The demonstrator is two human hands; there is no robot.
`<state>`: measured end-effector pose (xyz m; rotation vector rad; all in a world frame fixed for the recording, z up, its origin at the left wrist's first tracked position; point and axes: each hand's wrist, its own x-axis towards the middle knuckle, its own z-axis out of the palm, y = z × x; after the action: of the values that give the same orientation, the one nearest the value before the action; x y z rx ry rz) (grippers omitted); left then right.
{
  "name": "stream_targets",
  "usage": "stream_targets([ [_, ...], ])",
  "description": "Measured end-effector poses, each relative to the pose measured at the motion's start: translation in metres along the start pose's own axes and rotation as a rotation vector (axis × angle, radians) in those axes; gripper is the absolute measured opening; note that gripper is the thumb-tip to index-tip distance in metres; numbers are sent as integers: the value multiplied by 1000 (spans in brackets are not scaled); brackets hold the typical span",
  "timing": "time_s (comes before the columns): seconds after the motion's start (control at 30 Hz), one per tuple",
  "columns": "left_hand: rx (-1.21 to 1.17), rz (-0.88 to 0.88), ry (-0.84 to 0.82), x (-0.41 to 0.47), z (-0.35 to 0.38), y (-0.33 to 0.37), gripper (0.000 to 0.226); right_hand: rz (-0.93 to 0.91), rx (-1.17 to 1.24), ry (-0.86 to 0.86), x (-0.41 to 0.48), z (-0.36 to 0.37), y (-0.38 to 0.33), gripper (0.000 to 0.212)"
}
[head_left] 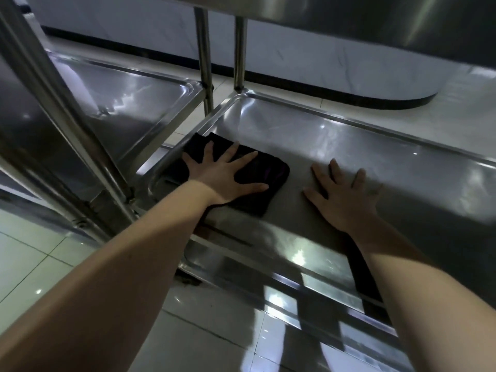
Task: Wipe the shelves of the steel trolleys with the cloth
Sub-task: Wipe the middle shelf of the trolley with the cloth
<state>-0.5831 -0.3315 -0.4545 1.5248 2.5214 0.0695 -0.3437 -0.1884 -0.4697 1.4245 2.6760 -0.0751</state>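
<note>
A dark folded cloth [268, 178] lies at the left end of a steel trolley's shelf [349, 140]. My left hand [225, 174] presses flat on the cloth with its fingers spread. My right hand [346, 196] rests flat on the bare steel to the right of the cloth, fingers apart, holding nothing. Both forearms reach in from the bottom of the view over the shelf's near rim.
A second steel trolley's shelf [128, 92] stands close on the left, with slanted steel posts [67, 116] in front of it. Two upright posts [204, 49] rise at the far corner. An upper shelf [375, 17] overhangs. Pale floor tiles [40, 264] lie below.
</note>
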Motion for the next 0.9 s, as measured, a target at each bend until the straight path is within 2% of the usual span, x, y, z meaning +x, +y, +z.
stream_targets([
  [0.13,28,13,-9,64,-8,28,107,2,-17,38,2,4,1,79],
  [0.33,54,55,7,121,-18,58,99,-11,-17,82,4,9,3,84],
  [0.43,59,52,-32,104,-20,61,96,-16,-12,74,3,6,3,83],
  [0.57,77,103,-55,38,-1,40,94,-13,5,98,2,6,1,81],
  [0.7,45,38,-33,-9,14,11,91,-19,-5,95,0,7,-2,80],
  [0.9,42,12,-5,75,-3,35,100,-27,9,102,-1,10,-1,78],
])
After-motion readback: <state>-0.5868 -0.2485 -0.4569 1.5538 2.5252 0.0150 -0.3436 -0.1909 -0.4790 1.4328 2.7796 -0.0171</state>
